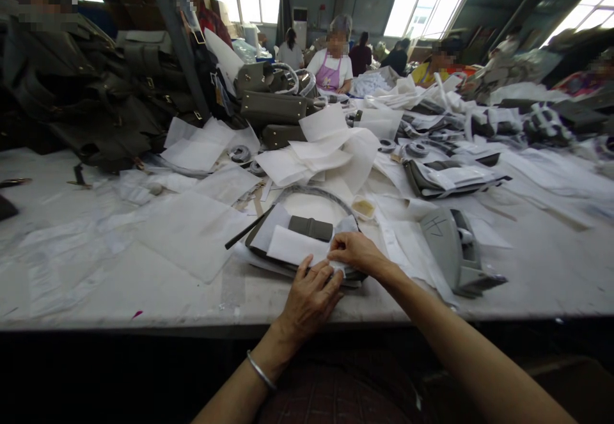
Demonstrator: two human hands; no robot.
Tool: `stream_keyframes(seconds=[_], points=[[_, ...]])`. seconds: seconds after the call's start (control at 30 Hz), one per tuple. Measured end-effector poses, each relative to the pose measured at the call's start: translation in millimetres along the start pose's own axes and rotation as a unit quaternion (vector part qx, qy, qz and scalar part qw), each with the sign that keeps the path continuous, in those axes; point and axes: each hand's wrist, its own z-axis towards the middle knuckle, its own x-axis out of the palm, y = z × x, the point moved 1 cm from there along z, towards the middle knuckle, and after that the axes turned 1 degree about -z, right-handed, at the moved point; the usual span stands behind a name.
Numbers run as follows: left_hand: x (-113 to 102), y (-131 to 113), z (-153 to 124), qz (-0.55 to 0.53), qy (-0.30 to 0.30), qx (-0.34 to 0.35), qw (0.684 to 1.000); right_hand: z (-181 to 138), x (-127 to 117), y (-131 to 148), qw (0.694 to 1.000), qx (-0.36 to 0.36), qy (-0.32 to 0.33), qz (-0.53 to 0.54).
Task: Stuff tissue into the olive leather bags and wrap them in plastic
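A grey-green handbag (311, 227) lies flat at the table's near edge, partly covered by white tissue paper (292, 246), its curved handle (314, 192) arching behind it. My left hand (311, 297) presses flat on the paper at the bag's near edge, fingers stretched out, a silver bangle on the wrist. My right hand (357, 251) pinches the paper's edge on top of the bag, fingers curled together.
Loose white paper sheets (192, 232) cover the table (119, 283). Dark bags (86, 91) pile up at the back left, a grey bag part (451, 251) lies to the right, a small glue dish (363, 207) sits behind. Other people work at the far end.
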Motion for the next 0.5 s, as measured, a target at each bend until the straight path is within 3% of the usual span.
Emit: stream_keyframes(seconds=[0.2,0.3,0.4,0.5], points=[[5.7,-4.6,1.3,0.025,-0.010,-0.039,0.999,1.6,1.0,3.6,0.998,0.007,-0.057,-0.020],[6.4,-4.5,1.5,0.031,0.005,-0.048,0.998,-2.7,-5.3,1.9,0.995,-0.008,-0.078,0.067],[5.8,-4.7,1.1,0.031,0.015,-0.054,0.998,-26.5,-30.4,-7.2,0.970,-0.014,-0.167,0.177],[5.8,-4.5,0.5,0.026,0.019,-0.063,0.998,-71.1,-72.3,-37.5,0.940,0.041,-0.290,0.175]])
